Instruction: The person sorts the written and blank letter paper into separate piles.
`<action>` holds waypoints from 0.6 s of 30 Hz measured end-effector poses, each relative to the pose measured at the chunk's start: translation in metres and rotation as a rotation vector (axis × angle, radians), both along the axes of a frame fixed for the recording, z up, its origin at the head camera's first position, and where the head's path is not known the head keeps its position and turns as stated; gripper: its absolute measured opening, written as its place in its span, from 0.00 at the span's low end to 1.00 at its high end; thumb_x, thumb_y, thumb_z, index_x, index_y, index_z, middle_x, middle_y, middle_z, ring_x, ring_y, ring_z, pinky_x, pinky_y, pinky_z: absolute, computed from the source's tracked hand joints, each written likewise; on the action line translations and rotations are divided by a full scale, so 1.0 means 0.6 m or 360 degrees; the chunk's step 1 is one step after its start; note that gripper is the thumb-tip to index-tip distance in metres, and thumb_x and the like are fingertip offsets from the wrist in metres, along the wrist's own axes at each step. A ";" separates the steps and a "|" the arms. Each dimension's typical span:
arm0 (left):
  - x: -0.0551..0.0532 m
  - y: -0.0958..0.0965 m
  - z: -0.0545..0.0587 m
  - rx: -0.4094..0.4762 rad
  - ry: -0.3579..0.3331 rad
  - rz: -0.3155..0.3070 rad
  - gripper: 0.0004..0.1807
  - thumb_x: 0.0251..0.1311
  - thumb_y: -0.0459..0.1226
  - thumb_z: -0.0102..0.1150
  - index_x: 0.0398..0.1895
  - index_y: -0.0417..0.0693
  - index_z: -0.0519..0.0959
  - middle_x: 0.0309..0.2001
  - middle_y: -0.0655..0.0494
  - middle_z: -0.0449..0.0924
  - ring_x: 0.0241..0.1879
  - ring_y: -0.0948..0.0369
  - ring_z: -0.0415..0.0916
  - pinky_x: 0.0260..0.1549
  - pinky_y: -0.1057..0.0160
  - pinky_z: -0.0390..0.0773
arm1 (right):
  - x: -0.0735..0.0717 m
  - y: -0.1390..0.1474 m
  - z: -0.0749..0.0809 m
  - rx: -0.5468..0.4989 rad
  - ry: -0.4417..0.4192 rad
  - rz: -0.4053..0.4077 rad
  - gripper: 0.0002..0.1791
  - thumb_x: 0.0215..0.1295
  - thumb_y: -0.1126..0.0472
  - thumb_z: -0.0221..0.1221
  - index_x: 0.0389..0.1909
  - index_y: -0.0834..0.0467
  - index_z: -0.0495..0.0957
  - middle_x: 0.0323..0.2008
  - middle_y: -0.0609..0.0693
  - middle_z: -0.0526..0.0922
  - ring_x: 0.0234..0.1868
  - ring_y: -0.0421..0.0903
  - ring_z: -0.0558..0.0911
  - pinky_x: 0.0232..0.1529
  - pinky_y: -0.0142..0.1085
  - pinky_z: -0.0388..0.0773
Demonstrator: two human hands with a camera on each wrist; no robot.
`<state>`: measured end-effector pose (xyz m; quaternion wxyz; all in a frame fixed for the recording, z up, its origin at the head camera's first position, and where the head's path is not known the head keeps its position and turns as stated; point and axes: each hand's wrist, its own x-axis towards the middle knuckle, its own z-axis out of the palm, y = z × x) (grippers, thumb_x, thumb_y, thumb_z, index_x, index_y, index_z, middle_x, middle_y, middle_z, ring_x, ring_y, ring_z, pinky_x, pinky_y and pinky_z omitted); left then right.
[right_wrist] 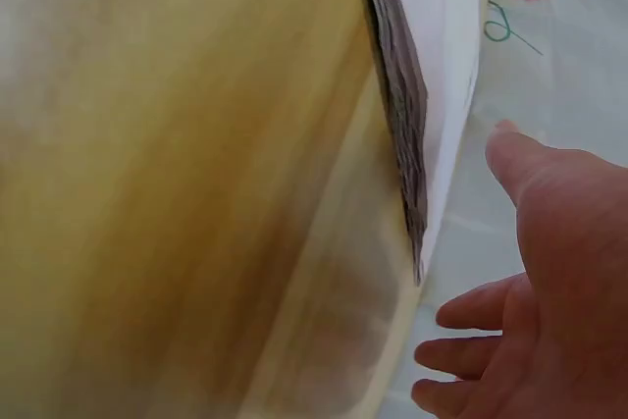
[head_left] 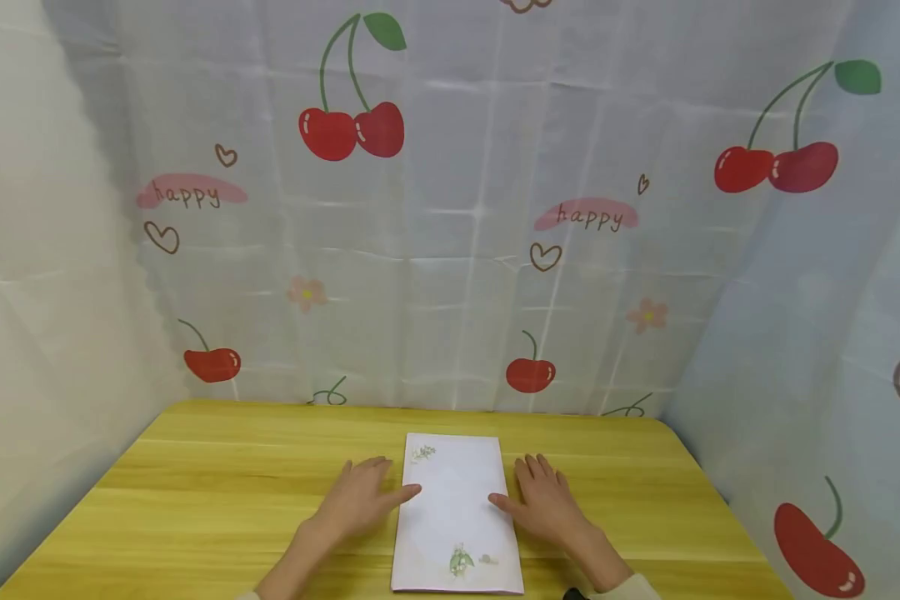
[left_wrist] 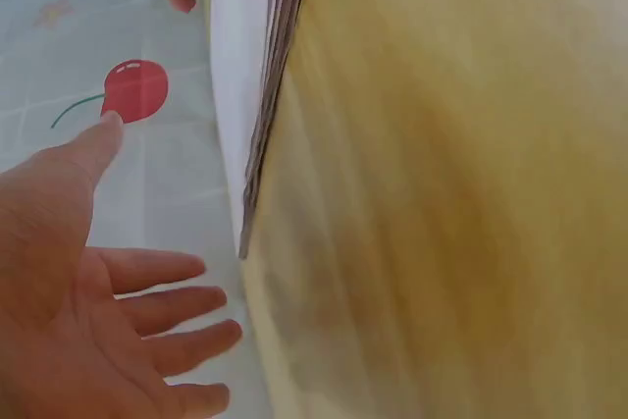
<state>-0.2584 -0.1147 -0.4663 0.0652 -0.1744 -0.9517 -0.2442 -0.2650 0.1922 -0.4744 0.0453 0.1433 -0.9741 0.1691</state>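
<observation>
Between left hand (head_left: 352, 500), right hand (head_left: 547, 504): layered paper (head_left: 456, 504).

Cherry-print curtain (head_left: 450, 283) hangs bhd yel. wood-grain tbl (head_left: 217, 492).

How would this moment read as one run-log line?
layered paper: on yellow table | left hand: fingers extended, thumb over left edge | right hand: fingers extended, thumb over right edge

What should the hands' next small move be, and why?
Probably, the left hand and right hand should ease inward to grip the paper stack by its long sides: they flank it, both open, and neither grips it yet.
</observation>
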 end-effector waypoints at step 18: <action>0.022 0.032 -0.028 0.0090 -0.0078 0.0085 0.31 0.63 0.54 0.62 0.42 0.29 0.82 0.60 0.28 0.72 0.65 0.34 0.63 0.64 0.29 0.49 | 0.028 -0.019 -0.021 -0.0107 -0.0024 -0.0065 0.42 0.65 0.36 0.58 0.57 0.73 0.74 0.61 0.74 0.69 0.63 0.71 0.67 0.62 0.63 0.64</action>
